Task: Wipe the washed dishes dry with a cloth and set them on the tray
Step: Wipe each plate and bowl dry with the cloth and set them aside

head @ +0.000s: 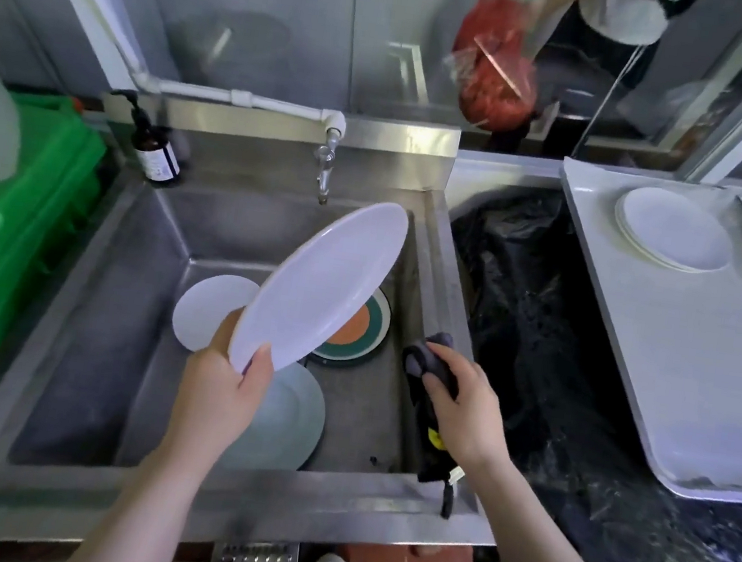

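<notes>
My left hand (pixel 223 384) grips the near rim of a large white plate (pixel 321 283), held tilted above the steel sink (pixel 88 300). My right hand (pixel 461 406) holds a dark grey cloth (pixel 429 382) at the sink's right wall; the cloth hangs down over the front rim. In the sink lie a small white plate (pixel 207 306), a pale grey plate (pixel 290 416) and an orange and green plate (pixel 362 331), partly hidden by the held plate. A white tray (pixel 678 368) at the right carries a stack of white plates (pixel 675 229).
A tap (pixel 325 166) hangs over the sink's back wall, with a brown pump bottle (pixel 155 148) to its left. A green crate (pixel 1 241) stands at the left. Black plastic sheeting (pixel 537 331) covers the surface between sink and tray. A person with a red bag (pixel 494 80) stands behind.
</notes>
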